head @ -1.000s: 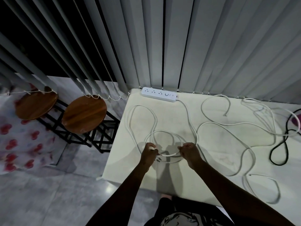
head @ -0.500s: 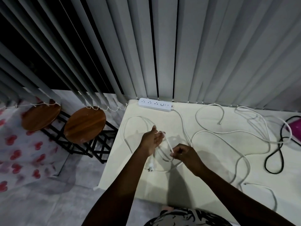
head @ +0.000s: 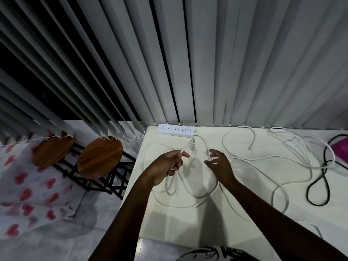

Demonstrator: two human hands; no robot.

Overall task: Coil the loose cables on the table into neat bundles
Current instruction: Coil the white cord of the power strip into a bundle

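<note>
White cable in left hand; plug blurred

Both forearms bare, no sleeves; black-and-white patterned garment at bottom edge.

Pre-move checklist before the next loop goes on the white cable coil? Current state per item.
1. Left hand grips the white cable near its plug end: ok.
2. Right hand free to catch the next length: ok, fingers spread, holding nothing.
3. Loops already gathered stay in the left hand: ok, they hang from it onto the table.
4. Remaining white run free of the other white cables: cannot tell, they cross on the right.
5. Black cable clear of the coil: ok, lies apart at the right.
6. Power strip free to slide: cannot tell.
</note>
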